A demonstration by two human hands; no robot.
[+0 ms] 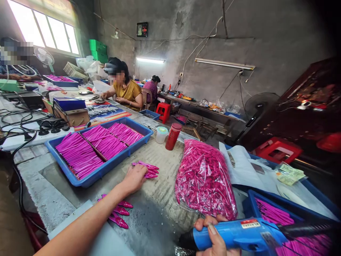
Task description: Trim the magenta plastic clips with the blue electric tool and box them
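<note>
My left hand [135,177] reaches across the grey table and rests closed on a small bunch of pink pens [147,169] just in front of a blue tray [68,170] full of pink pen barrels. My right hand [215,237] grips a blue electric hand tool [239,237] near the bottom edge. A few pink pen caps [119,213] lie by my left forearm. A clear bag of pink pen parts [205,177] sits between my hands.
A red bottle [173,136] and a small lidded cup [161,134] stand behind the bag. Another blue tray of pink barrels [250,199] is at right. A power strip with cables [32,135] lies at left. Three people sit further back.
</note>
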